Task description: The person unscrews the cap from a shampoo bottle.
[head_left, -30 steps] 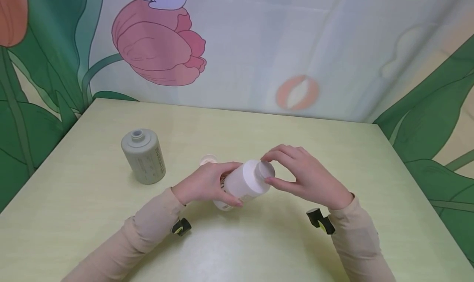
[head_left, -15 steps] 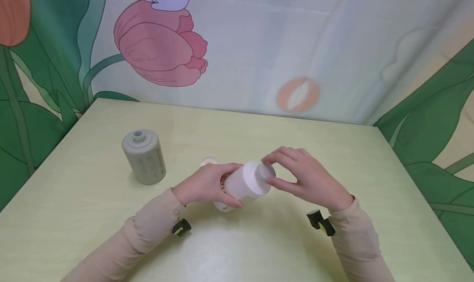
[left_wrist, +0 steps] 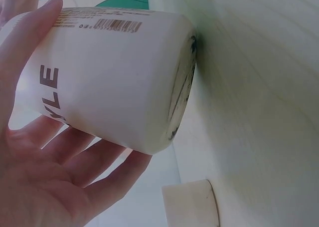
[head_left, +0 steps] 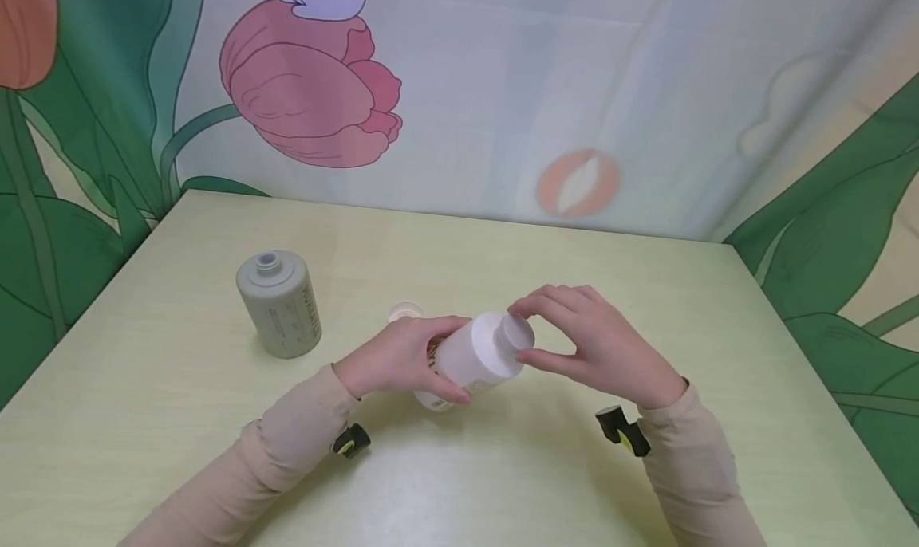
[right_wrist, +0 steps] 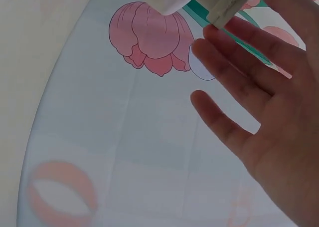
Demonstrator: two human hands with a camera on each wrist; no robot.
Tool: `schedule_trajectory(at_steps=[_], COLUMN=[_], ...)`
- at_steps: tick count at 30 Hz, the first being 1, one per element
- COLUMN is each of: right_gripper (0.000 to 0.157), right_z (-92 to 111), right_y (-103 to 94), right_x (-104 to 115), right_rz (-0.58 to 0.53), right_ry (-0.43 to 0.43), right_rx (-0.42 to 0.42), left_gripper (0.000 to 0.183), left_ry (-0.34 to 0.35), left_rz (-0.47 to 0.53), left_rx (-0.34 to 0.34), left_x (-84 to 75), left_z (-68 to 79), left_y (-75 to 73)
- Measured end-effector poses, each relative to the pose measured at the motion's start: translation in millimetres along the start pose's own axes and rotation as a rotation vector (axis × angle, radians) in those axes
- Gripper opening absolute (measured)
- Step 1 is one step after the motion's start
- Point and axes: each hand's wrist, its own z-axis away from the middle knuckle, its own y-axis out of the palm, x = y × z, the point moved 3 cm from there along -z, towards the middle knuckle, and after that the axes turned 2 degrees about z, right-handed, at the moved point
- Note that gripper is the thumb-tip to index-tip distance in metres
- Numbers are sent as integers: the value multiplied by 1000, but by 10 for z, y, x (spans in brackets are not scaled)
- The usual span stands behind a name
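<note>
A white bottle (head_left: 463,360) with brown print lies tilted in my left hand (head_left: 398,360), its capped end raised toward the right. In the left wrist view, the fingers curl beneath the bottle (left_wrist: 109,77) and the thumb lies over its upper side. The bottom edge is close to the table. My right hand (head_left: 589,340) pinches the white cap (head_left: 518,333) between thumb and fingertips. In the right wrist view the cap (right_wrist: 227,5) sits at the top, with the lower fingers of the right hand (right_wrist: 269,97) spread away from it.
A grey bottle (head_left: 280,308) with an uncapped neck stands upright at the left of the table (head_left: 538,483). Just behind my left hand is a small pale cap (head_left: 405,310), seen also as a short cylinder (left_wrist: 190,204). A flower-patterned curtain (head_left: 467,92) hangs behind the table.
The right thumb and fingertips have shifted slightly on the cap. The left hand and the bottle keep the same tilt and place.
</note>
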Motion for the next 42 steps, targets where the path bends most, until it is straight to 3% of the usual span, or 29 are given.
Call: schedule_trajectory(at_steps=[9, 15, 18, 22, 28, 31, 34, 36, 42], right_gripper=[49, 61, 53, 42, 49, 56, 63, 60, 46], right_z=[14, 29, 15, 8, 13, 16, 16, 11, -10], right_y=[-22, -32, -22, -10, -15, -20, -15, -3, 36], right_x=[27, -12, -18, -11, -15, -26, -42, -51, -32], right_rz=[35, 31, 39, 25, -31, -35, -29, -22, -49], right_ry=[-135, -33, -9, -62, -151, -129, -53, -21, -115], right_rx=[-11, 11, -9, -26, 28, 52, 47, 23, -22], left_gripper=[79, 77, 77, 78, 78, 76, 75, 75, 76], left_ry=[-5, 31, 29, 10, -11, -3, 2, 5, 1], left_rz=[2, 7, 1, 6, 27, 35, 45, 51, 59], left_rx=[9, 8, 4, 11, 23, 24, 24, 25, 32], left_x=[-2, 1, 8, 22, 39, 39, 44, 50, 55], left_z=[4, -16, -22, -27, -21, -23, -22, -21, -13], left_y=[-17, 8, 16, 18, -5, -10, -11, -12, -23])
